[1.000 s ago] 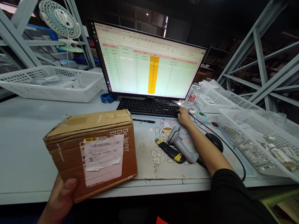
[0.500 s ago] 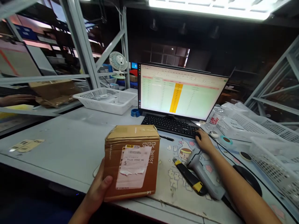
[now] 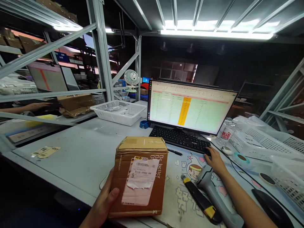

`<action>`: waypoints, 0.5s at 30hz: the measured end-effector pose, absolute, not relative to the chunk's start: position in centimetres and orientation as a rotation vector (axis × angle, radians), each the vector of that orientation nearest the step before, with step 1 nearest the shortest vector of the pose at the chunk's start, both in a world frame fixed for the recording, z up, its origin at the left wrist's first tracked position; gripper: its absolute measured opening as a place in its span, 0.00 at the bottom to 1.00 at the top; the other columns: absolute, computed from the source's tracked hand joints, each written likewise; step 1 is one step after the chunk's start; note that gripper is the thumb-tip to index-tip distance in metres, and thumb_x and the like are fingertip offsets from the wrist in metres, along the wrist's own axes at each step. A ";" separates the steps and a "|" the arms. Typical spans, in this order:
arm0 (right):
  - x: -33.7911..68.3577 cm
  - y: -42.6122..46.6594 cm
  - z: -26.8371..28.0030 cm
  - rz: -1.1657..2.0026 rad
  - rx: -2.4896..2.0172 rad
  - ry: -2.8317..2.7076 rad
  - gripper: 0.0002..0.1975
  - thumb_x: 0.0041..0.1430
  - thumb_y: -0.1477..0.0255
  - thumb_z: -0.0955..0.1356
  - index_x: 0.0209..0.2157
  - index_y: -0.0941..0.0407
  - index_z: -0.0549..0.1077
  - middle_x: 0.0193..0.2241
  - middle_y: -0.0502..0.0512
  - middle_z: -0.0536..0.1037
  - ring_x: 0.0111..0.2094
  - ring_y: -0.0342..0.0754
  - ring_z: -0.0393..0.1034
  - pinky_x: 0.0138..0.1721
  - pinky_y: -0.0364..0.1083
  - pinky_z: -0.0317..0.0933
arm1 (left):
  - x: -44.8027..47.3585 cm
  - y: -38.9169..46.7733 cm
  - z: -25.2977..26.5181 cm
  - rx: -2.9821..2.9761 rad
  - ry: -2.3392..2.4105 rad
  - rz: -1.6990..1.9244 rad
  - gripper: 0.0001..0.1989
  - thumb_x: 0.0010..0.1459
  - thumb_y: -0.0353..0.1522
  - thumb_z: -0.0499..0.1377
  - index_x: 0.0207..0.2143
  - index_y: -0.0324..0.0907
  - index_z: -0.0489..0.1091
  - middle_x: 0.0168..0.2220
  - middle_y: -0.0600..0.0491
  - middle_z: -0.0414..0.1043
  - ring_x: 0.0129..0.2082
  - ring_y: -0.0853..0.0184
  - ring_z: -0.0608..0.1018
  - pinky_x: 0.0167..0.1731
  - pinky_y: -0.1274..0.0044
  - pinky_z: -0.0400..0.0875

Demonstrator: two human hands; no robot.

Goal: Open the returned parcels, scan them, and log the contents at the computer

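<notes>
My left hand (image 3: 107, 197) grips a brown cardboard box (image 3: 157, 193) by its left side, the thumb on the front face. A torn white label (image 3: 143, 173) is stuck on that face. With fingers apart, my right hand (image 3: 215, 160) rests on the right end of the black keyboard (image 3: 175, 138), holding nothing. Below its wrist lie a grey barcode scanner (image 3: 215, 193) and a black and yellow utility knife (image 3: 199, 199), both on the printed desk mat. A black pen (image 3: 175, 152) lies between the box and the keyboard.
Behind the keyboard stands a monitor (image 3: 166, 110) showing a spreadsheet. A white basket (image 3: 118, 114) sits at the back left, and further baskets (image 3: 258, 142) line the right. A mouse (image 3: 270, 202) and tape rolls (image 3: 242, 159) lie right of my arm. Another person's hand (image 3: 38, 106) shows far left.
The camera view has tilted up, so everything sits lower and further right in the picture. My left hand still grips the box, and my right hand stays at the keyboard's right end.
</notes>
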State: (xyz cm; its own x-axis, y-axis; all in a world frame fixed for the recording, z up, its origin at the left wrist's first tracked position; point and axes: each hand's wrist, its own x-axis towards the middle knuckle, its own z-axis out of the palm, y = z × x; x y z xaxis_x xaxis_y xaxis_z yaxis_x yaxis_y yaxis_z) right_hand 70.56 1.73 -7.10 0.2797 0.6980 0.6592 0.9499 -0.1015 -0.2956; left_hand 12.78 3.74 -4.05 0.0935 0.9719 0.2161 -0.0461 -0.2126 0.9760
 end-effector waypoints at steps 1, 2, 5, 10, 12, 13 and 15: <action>70.7 1.8 -7.0 -0.468 -1.867 -1.484 0.27 0.61 0.56 0.64 0.57 0.53 0.76 0.61 0.69 0.74 0.63 0.67 0.70 0.65 0.67 0.66 | 12.6 3.8 -4.0 1.381 0.993 1.298 0.50 0.60 0.61 0.60 0.74 0.43 0.60 0.72 0.44 0.66 0.78 0.40 0.56 0.78 0.56 0.48; 70.8 1.7 -7.0 -0.462 -1.871 -1.488 0.26 0.61 0.55 0.64 0.56 0.52 0.76 0.60 0.69 0.74 0.63 0.67 0.71 0.65 0.67 0.67 | 12.5 4.0 -4.0 1.385 0.986 1.288 0.49 0.59 0.62 0.60 0.73 0.44 0.62 0.71 0.44 0.68 0.77 0.40 0.58 0.77 0.55 0.51; 71.4 1.2 -6.6 -0.412 -1.908 -1.510 0.30 0.60 0.52 0.63 0.56 0.55 0.76 0.59 0.71 0.75 0.62 0.69 0.71 0.65 0.68 0.66 | 12.1 4.3 -3.7 1.440 0.927 1.254 0.47 0.57 0.62 0.63 0.70 0.45 0.68 0.65 0.42 0.74 0.71 0.36 0.67 0.73 0.52 0.61; 72.9 1.0 -7.0 -0.373 -1.983 -1.566 0.35 0.62 0.54 0.64 0.61 0.64 0.73 0.62 0.77 0.71 0.66 0.67 0.65 0.70 0.66 0.57 | 12.4 4.9 -4.4 1.483 0.705 1.278 0.48 0.58 0.60 0.64 0.70 0.41 0.64 0.65 0.39 0.72 0.68 0.39 0.71 0.70 0.53 0.64; 73.5 1.1 -7.2 -0.406 -2.011 -1.586 0.33 0.63 0.56 0.65 0.61 0.64 0.73 0.63 0.76 0.71 0.66 0.65 0.64 0.70 0.64 0.56 | 12.7 4.9 -4.6 1.457 0.645 1.266 0.48 0.60 0.59 0.64 0.72 0.40 0.60 0.66 0.39 0.71 0.68 0.41 0.71 0.70 0.55 0.65; 73.7 1.1 -7.3 -0.427 -2.024 -1.597 0.32 0.64 0.56 0.66 0.62 0.63 0.73 0.63 0.75 0.71 0.67 0.64 0.64 0.70 0.63 0.56 | 12.8 4.8 -4.5 1.450 0.628 1.261 0.48 0.60 0.58 0.64 0.72 0.40 0.59 0.66 0.39 0.70 0.68 0.41 0.71 0.69 0.55 0.65; 74.0 1.0 -7.4 -0.470 -2.043 -1.616 0.31 0.66 0.57 0.66 0.62 0.63 0.73 0.64 0.75 0.70 0.67 0.63 0.64 0.71 0.61 0.56 | 13.1 4.6 -4.1 1.446 0.603 1.262 0.47 0.61 0.58 0.64 0.72 0.40 0.58 0.66 0.38 0.70 0.69 0.43 0.70 0.69 0.57 0.66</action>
